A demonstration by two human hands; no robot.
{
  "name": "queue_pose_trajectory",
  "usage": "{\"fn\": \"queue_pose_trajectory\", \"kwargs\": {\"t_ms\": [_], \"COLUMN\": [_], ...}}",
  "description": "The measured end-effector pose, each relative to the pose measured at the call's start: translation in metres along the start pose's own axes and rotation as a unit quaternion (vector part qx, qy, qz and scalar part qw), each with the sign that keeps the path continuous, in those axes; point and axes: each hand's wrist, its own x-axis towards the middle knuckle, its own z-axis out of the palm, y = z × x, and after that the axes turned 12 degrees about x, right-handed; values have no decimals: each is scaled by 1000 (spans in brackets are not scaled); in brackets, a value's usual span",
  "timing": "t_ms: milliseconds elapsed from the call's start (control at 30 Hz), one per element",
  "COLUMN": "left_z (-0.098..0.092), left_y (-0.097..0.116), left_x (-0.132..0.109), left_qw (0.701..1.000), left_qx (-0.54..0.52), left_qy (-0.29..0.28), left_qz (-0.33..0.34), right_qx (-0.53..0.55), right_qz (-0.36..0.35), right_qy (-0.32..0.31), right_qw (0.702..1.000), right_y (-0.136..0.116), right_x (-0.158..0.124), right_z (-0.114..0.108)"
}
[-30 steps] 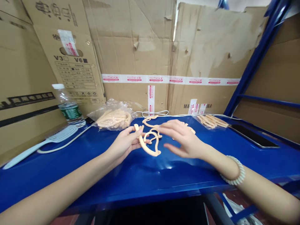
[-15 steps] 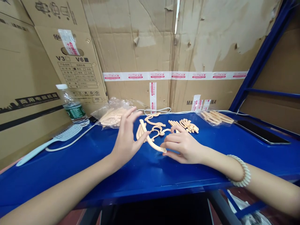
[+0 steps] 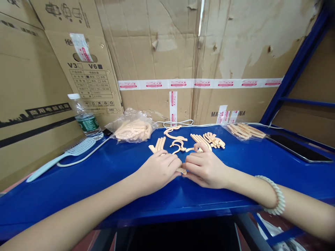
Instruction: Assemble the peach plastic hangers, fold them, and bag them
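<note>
My left hand (image 3: 161,171) is closed round a curved, pale wooden piece (image 3: 182,170) with a rounded end. Most of that piece is hidden under the fingers; a light end with a small hole (image 3: 151,149) pokes out beyond the knuckles and seems to belong to it. My right hand (image 3: 205,165) has its fingers bent and its fingertips pinched at the near end of the same piece, just touching the left fingers. Right behind the hands lie several straight-looking strips (image 3: 160,143), hook-shaped wooden pieces (image 3: 178,143) and a fanned row of curved strips (image 3: 200,139).
A plastic bag of wooden pieces (image 3: 134,129) lies at back left, another bag (image 3: 246,130) at back right beside a phone (image 3: 298,148). A water bottle (image 3: 89,122), a pale blue hairbrush (image 3: 62,158) and a white cable stand left. Cardboard (image 3: 157,62) walls the blue table (image 3: 125,202).
My left hand has come down and right, closing from open fingers round the curved wooden piece. The piece has turned lower and is now mostly covered. My right hand stays at its end.
</note>
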Motion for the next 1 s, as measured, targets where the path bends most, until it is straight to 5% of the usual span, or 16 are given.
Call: {"fn": "queue_pose_trajectory", "kwargs": {"t_ms": [467,1000], "left_z": [-7,-6], "left_y": [-3,-7], "left_x": [-1,0], "left_qw": [999,998], "left_qx": [-3,0], "left_qy": [15,9], "left_qz": [34,56], "right_qx": [204,259], "right_qz": [105,154], "right_qy": [29,17], "right_qw": [973,953], "right_y": [-4,-5], "right_x": [2,5], "right_z": [-2,-1]}}
